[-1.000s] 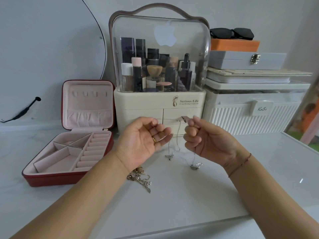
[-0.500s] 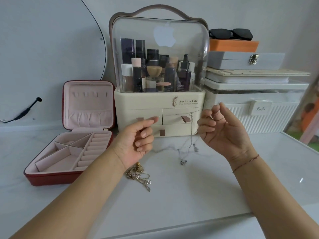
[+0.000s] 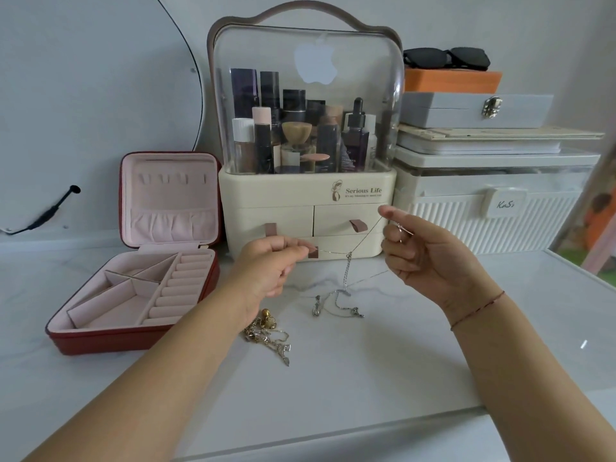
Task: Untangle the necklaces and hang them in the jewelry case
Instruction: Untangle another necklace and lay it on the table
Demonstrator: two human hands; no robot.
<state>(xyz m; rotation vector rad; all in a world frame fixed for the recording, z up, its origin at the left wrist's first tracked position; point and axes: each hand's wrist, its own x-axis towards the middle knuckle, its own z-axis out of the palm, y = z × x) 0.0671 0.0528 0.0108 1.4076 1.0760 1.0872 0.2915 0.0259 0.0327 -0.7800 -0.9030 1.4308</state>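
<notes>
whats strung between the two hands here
In the head view, a thin silver chain runs from the left hand to the right hand, with a tangle hanging from it onto the table.

Left hand (image 3: 273, 266) and right hand (image 3: 430, 261) each pinch a thin silver chain (image 3: 348, 258) stretched between them; its lower part, seemingly knotted, trails onto the worktop (image 3: 383, 368) near a gold tangle (image 3: 266, 335).

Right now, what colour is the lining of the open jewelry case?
Pale pink lining in the dark red jewelry case; head view shows it best.
</notes>
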